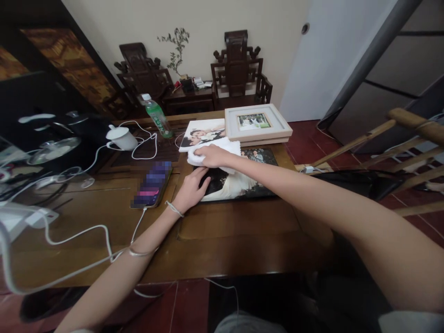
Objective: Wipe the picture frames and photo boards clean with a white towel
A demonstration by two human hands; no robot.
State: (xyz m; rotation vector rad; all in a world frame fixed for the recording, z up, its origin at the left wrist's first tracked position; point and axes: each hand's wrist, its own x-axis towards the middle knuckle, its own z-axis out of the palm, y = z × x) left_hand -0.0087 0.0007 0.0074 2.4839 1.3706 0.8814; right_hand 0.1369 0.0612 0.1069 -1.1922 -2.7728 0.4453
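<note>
A dark photo panel [239,185] with a figure in a long pale dress lies flat on the wooden table. My right hand [212,156] is closed on a white cloth [231,146], which covers the upper left part of the panel. Along the panel's left edge rests my left hand [194,187], palm down, fingers stretched out and thumb apart. Behind the cloth is a white-edged photo print [204,130] showing two people. Next to it, framed pictures [256,122] with pale frames are stacked. The cloth and my right forearm hide part of the dark panel.
Left of my hands lies a phone [152,185] with a white charging cable [104,227] trailing over the table [236,236]. A green-labelled bottle [157,116], a lidded white cup [121,137] and a dark pot [58,155] stand farther left. Wooden chairs [237,69] are behind.
</note>
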